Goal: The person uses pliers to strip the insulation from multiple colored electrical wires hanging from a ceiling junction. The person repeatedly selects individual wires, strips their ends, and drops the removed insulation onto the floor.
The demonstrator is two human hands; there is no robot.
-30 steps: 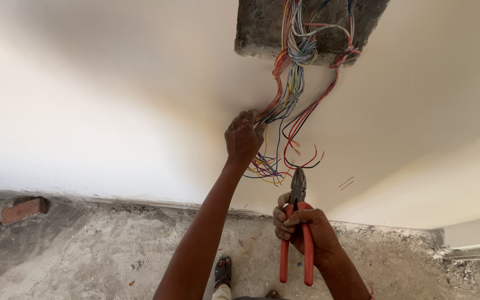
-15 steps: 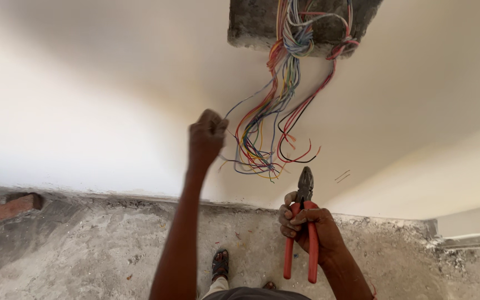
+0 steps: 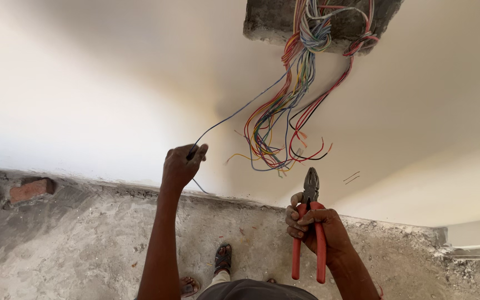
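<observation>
While the left hand (image 3: 180, 166) pinches 1 dark wire (image 3: 240, 111) pulled aside from the bundle (image 3: 284, 122) hanging out of a rough wall recess (image 3: 268, 22), the right hand (image 3: 315, 228) grips red pliers (image 3: 309, 233), fingers clamped. Smooth pale wall (image 3: 84, 83) meets a dusty concrete floor (image 3: 73, 244); a brick (image 3: 29, 190) lies left.

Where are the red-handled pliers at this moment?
In the head view, the red-handled pliers sit lower right of centre, gripped upright in the right hand, just below the loose ends of the coloured wire bundle.
</observation>
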